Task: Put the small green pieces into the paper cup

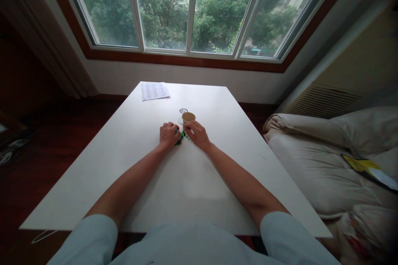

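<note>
The paper cup [188, 116] stands upright on the white tabletop [192, 182], closer to the far edge than to the near one and roughly midway between the left and right edges. Small green and dark beads [179, 140] lie loosely heaped on the near side of the cup, spread between the two hands.

The left hand [168, 134] rests at the heap's left side, palm turned down and fingers bent over the outer beads. The right hand [198, 133] is on the other side, its bent fingers and thumb in front of the cup's near right wall. Whether either of the hands grasps a bead or is merely curled, I cannot tell at this size.

Just beyond the cup, toward the far edge, is a small round item with a dark outline [183, 111], possibly clear plastic. Printed sheets of paper [154, 91] lie at the far left corner. A pale padded seat [314, 165] stands past the right edge, and a window [192, 12] rises beyond the far edge.
</note>
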The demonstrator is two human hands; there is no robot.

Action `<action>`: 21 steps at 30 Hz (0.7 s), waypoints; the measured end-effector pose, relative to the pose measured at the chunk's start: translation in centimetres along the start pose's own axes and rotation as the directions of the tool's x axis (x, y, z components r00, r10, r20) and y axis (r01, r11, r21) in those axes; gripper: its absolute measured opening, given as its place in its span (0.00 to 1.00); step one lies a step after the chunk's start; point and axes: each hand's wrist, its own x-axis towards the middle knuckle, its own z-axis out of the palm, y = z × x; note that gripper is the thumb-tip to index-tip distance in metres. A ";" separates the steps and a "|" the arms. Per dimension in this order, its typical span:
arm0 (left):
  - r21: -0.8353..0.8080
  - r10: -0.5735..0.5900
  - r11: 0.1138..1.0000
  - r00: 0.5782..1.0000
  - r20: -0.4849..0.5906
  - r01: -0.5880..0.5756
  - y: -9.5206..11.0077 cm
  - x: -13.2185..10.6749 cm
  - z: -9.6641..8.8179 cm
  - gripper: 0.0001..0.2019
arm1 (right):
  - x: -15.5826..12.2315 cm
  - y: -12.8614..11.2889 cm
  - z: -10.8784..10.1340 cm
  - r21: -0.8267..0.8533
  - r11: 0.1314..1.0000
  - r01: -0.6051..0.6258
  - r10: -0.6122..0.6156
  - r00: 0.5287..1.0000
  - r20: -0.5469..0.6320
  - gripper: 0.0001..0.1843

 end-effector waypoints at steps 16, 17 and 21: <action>-0.015 0.116 0.993 0.993 0.026 -0.115 0.6 -0.1 0.0 0.09 | 2.5 1.7 -0.7 -0.115 0.975 -0.189 0.153 0.953 -0.262 0.06; -0.021 0.133 0.991 0.991 0.031 -0.132 0.8 -0.1 -0.2 0.09 | 2.6 1.8 -0.7 -0.124 0.971 -0.204 0.164 0.949 -0.270 0.06; -0.035 0.233 0.972 0.969 0.079 -0.231 1.6 -0.4 -0.5 0.11 | 2.6 2.0 -0.7 -0.115 0.968 -0.221 0.187 0.950 -0.252 0.07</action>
